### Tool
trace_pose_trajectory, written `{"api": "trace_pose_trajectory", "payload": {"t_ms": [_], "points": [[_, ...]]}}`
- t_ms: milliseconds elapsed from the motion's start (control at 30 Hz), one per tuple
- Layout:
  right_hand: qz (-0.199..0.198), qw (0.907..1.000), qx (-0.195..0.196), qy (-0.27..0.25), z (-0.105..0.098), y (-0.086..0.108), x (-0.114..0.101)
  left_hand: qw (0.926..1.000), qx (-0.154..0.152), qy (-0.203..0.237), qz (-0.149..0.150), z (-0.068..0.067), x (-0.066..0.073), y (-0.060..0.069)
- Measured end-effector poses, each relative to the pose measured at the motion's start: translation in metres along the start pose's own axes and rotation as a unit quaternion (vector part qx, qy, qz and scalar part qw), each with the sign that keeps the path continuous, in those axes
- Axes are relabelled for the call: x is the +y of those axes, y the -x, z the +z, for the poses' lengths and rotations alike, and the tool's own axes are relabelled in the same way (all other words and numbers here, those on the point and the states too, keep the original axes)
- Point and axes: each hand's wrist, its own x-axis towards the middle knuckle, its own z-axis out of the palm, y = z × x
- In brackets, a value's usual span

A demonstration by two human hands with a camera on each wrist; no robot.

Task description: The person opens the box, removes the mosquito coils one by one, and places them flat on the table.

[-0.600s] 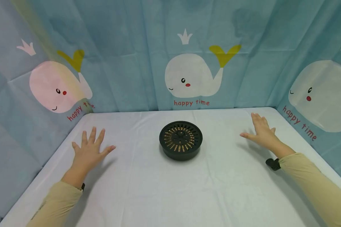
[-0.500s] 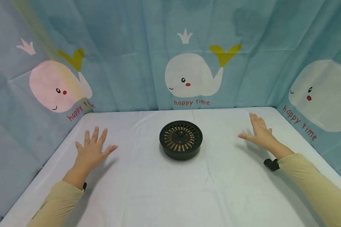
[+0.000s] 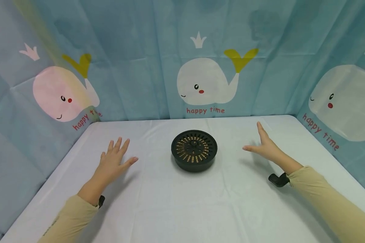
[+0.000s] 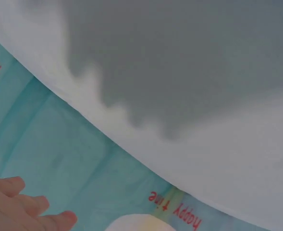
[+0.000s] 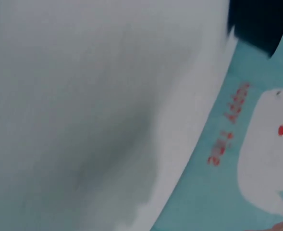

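Note:
A round black box with a slotted lid stands in the middle of the head view, tan showing through its slots. My left hand hovers over the cloth to its left, fingers spread and holding nothing. To the box's right, my right hand is also in the air, with straight fingers and the thumb held apart. Neither hand touches the box. The right wrist view catches part of the black box at its upper right. Fingers of my left hand show at the lower left of the left wrist view.
A white cloth covers the table. Blue curtains printed with whales hang behind it and at both sides. A small black device sits at the right wrist, and another at the left wrist.
Both hands have moved inward toward the black box, the left hand going right and the right hand going left. The box has stayed in place.

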Motion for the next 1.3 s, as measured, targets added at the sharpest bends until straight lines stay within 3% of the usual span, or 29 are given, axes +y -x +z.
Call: {"api": "trace_pose_trajectory", "payload": {"t_ms": [133, 300, 600, 933, 1133, 1300], "points": [[0.02, 0.9994, -0.005, -0.028, 0.008, 0.002, -0.009, 0.9993, -0.002, 0.035, 0.008, 0.003, 0.012, -0.002], [0.011, 0.9971, -0.033, -0.068, 0.023, 0.006, -0.017, 0.9959, 0.006, 0.088, 0.02, 0.005, 0.026, -0.001], [-0.008, 0.9899, -0.063, -0.126, 0.049, 0.009, -0.034, 0.9832, 0.004, 0.176, 0.047, 0.02, 0.049, -0.005], [0.0, 0.9748, -0.13, -0.181, 0.072, 0.008, -0.043, 0.9701, 0.018, 0.229, 0.079, 0.033, 0.077, -0.014], [0.018, 0.9676, -0.145, -0.206, 0.085, 0.004, -0.05, 0.965, 0.028, 0.25, 0.075, 0.037, 0.091, -0.023], [0.044, 0.9673, -0.142, -0.205, 0.093, 0.0, -0.056, 0.9581, 0.029, 0.275, 0.075, 0.041, 0.104, -0.034]]}}
